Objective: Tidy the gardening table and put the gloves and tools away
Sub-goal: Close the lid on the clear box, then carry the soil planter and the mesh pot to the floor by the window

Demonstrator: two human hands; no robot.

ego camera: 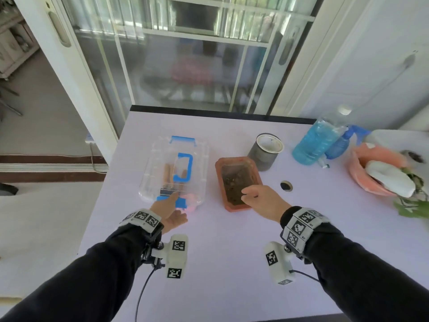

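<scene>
A clear plastic storage box [160,159] with a blue handle and blue latches lies lid-on at the table's left. Wooden-handled tools [167,174] and something pink [191,198] show through it. My left hand [170,211] is at the box's near end, one digit lying on the near blue latch [181,202] and the other fingers curled under it. My right hand [262,199] hovers over the near end of a terracotta planter [219,169] filled with soil. Its fingers are loosely curled and hold nothing.
A grey pot [264,154] stands behind the planter. At the right are a bottle of blue liquid [313,142], a blue spray bottle [340,142], a pink container [366,180] with a white item in it, and green leaves [411,209]. A cable hole [286,186] pierces the tabletop.
</scene>
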